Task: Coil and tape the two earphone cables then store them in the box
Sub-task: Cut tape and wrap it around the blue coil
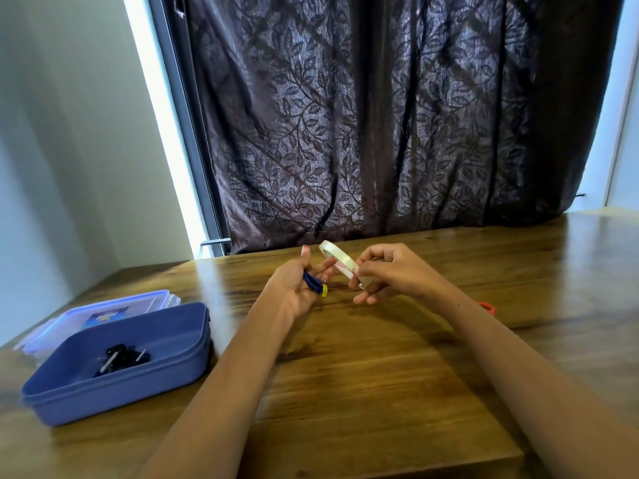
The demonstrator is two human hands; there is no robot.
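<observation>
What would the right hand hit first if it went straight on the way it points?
Probably the left hand, which holds the coiled blue cable just beyond the tape roll that the right hand grips, though one view leaves depth uncertain.

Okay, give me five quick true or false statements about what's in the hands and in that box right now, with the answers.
1. The left hand holds a blue coiled cable. True.
2. The blue box has nothing in it. False: a black cable bundle lies inside.
3. The right hand holds the tape roll. True.
4. The lid is snapped onto the box. False: it lies on the wooden table behind the open box.
5. The tape roll lies flat on the table. False: it is held up in the air between the hands.
</observation>
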